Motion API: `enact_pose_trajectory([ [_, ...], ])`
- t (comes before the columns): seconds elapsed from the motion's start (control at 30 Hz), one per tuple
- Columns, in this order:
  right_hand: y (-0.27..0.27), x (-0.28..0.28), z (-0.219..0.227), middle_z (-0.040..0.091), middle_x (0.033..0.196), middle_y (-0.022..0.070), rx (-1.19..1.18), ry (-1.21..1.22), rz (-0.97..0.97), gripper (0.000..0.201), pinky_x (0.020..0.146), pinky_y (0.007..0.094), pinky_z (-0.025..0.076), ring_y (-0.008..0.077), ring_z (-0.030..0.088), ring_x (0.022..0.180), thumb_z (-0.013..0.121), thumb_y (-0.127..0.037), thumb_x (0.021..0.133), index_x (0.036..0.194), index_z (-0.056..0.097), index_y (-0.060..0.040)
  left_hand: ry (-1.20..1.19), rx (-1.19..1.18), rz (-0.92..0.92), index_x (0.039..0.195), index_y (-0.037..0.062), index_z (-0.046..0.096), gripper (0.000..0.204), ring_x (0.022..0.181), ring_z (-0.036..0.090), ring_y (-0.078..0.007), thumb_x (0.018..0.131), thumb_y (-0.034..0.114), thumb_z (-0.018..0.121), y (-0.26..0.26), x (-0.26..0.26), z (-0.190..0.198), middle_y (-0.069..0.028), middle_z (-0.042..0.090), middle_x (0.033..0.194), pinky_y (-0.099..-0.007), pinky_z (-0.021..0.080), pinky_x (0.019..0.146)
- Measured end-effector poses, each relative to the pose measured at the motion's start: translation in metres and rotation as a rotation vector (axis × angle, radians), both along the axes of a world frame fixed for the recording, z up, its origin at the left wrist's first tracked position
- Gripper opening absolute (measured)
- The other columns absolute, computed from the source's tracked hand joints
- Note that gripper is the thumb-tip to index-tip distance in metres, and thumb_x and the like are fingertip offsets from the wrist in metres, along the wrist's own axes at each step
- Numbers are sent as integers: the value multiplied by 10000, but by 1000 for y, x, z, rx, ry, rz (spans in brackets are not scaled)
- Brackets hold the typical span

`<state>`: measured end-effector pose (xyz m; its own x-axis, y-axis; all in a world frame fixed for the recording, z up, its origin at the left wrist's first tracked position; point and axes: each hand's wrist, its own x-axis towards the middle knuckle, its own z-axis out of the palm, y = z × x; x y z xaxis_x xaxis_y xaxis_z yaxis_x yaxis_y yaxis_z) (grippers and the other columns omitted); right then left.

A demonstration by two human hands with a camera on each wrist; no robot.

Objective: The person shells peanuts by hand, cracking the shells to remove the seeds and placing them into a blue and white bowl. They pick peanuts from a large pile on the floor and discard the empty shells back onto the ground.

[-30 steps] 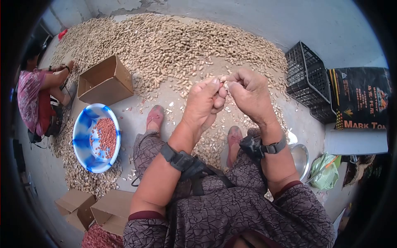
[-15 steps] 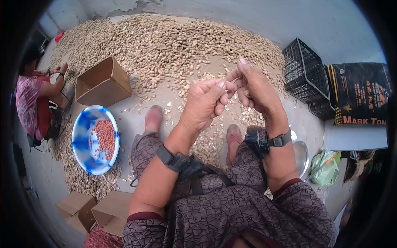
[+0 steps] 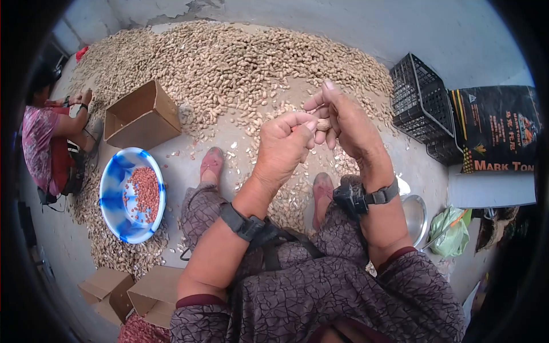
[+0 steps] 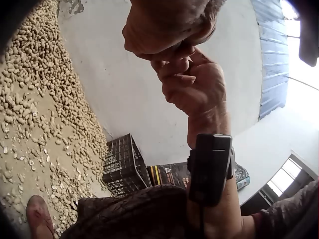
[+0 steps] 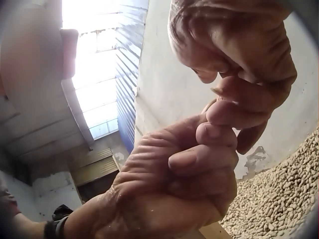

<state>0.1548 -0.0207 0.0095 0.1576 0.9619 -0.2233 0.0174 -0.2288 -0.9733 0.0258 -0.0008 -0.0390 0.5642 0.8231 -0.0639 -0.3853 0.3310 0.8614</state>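
Thumb and index finger of my left hand (image 3: 280,143) pinch one end of an unshelled peanut (image 3: 323,124) in the head view. My right hand (image 3: 360,126) meets it from the other side, its bent fingers around the peanut's far end and its thumb raised. In the left wrist view the left hand (image 4: 167,30) hangs over the right hand (image 4: 194,89), fingertips together. From the right wrist, the right hand (image 5: 239,64) and left hand (image 5: 169,174) meet at the fingertips and hide the peanut.
A large pile of peanuts (image 3: 229,63) spreads along the wall. Left stand a cardboard box (image 3: 143,120) and a blue-and-white basin (image 3: 104,197) with pink kernels (image 3: 144,194). Empty shells (image 3: 289,203) lie between my feet. Right are a black crate (image 3: 420,97) and sack (image 3: 500,128). Another person (image 3: 43,134) sits left.
A second ago both hands pinched an opened shell with a kernel between them. The right hand then turned, thumb up, and a whole peanut now shows between both hands' fingertips.
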Motion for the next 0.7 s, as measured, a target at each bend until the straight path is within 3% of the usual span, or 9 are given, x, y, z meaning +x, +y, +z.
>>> enact_pose_trajectory([
  [0.03,-1,2,7,535,608,51,53,17,27,401,364,176,386,82,512,473,417,-355,874,811,532,24,0,5,5,901,-13,587,132,488,456,-15,837,80,521,2,-2,-1,-12,576,678,-131,328,382],
  [0.07,-3,3,7,535,608,51,58,17,30,401,364,176,386,82,512,473,417,-355,874,811,532,24,-53,-30,30,893,-10,577,122,479,449,-18,841,85,521,4,-3,-1,-7,564,669,-133,329,385],
  [0.13,-6,3,7,555,648,53,97,-135,98,233,391,180,415,80,523,505,512,-202,837,816,541,28,-107,-62,54,885,-6,567,114,469,443,-22,846,90,520,5,-4,0,-3,552,659,-134,331,387],
  [0.17,-7,0,9,562,658,50,79,-21,75,131,417,190,440,79,525,512,543,-103,811,802,545,27,-94,-83,91,857,0,562,115,464,431,-23,854,101,508,4,-1,2,-8,549,653,-142,327,382],
  [0.37,0,-17,-9,561,656,63,36,26,-91,165,418,194,450,88,528,506,524,-129,833,811,545,33,-51,-130,219,817,10,528,154,465,420,-29,880,137,470,1,8,-4,-3,510,621,-163,335,385],
  [0.57,4,-18,-8,566,676,86,-20,317,-24,197,440,210,488,107,546,513,481,-146,849,838,547,39,39,-158,343,831,10,523,163,432,403,-42,890,142,448,6,2,-2,3,483,597,-160,325,379],
  [0.7,5,-18,-13,575,710,89,-4,227,38,165,483,208,505,109,565,558,468,-95,837,852,547,49,19,-158,314,825,11,530,174,431,400,-43,885,156,455,11,-6,-3,3,484,596,-160,308,365],
])
